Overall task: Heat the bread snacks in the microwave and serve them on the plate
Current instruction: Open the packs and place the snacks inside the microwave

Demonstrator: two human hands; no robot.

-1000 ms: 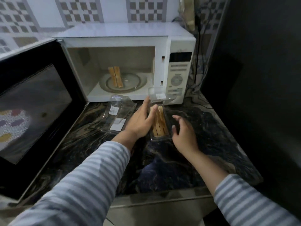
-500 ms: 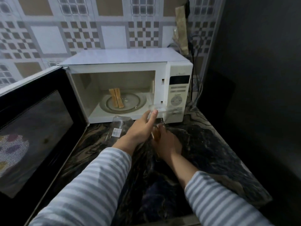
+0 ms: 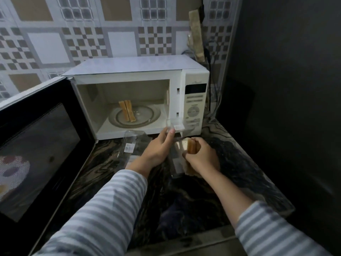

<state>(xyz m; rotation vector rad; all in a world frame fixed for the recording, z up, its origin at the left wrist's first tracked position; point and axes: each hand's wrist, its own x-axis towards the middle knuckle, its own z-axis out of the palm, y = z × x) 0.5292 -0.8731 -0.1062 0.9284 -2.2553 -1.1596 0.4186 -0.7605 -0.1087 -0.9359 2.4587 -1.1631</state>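
Observation:
A white microwave (image 3: 195, 100) stands with its door (image 3: 36, 145) swung wide to the left. Two bread sticks (image 3: 127, 112) lie on its glass turntable (image 3: 147, 115). In front of it sits a clear plastic snack box (image 3: 175, 163) with its lid (image 3: 175, 124) raised. My left hand (image 3: 158, 150) steadies the box by the lid. My right hand (image 3: 201, 157) grips a few bread sticks (image 3: 191, 147), lifted just above the box. No plate is in sight.
A second clear plastic box (image 3: 132, 145) with a white label lies on the dark marble counter (image 3: 239, 163) left of my left hand. A dark wall (image 3: 286, 89) closes the right side. Cables (image 3: 214, 100) hang behind the microwave.
My right hand went from hovering beside the box to closing on bread sticks and lifting them. My left hand stayed at the lid. The camera tilted up.

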